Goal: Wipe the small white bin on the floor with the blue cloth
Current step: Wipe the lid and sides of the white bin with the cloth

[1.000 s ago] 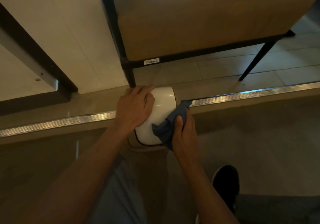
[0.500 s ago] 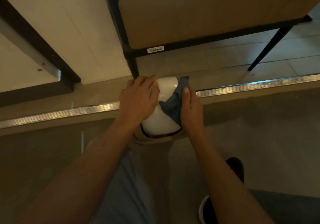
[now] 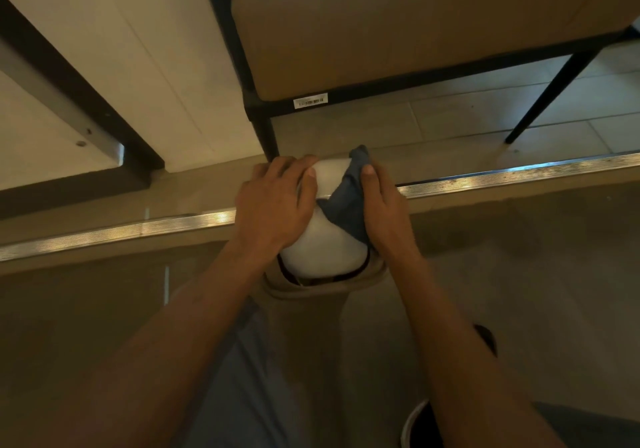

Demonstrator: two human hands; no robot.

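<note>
The small white bin [image 3: 323,246] stands on the floor in the middle of the head view, its domed white lid facing up. My left hand [image 3: 273,205] lies flat over the lid's left side, fingers curled round the far edge, holding the bin. My right hand [image 3: 384,212] presses the blue cloth [image 3: 348,201] against the lid's right side. The cloth drapes from the far rim down the right flank, and part of it is hidden under my palm. The bin's lower body is hidden behind the lid.
A tan upholstered chair [image 3: 415,25] on black legs [image 3: 265,132] stands just beyond the bin. A metal floor strip [image 3: 519,177] runs left to right under the bin. A white panel with a dark frame [image 3: 86,101] is at left. My dark shoe [image 3: 426,423] is at bottom right.
My right hand has slid the cloth from the bin's near right side up toward the far rim. My left hand has stayed on the lid. The camera has moved closer.
</note>
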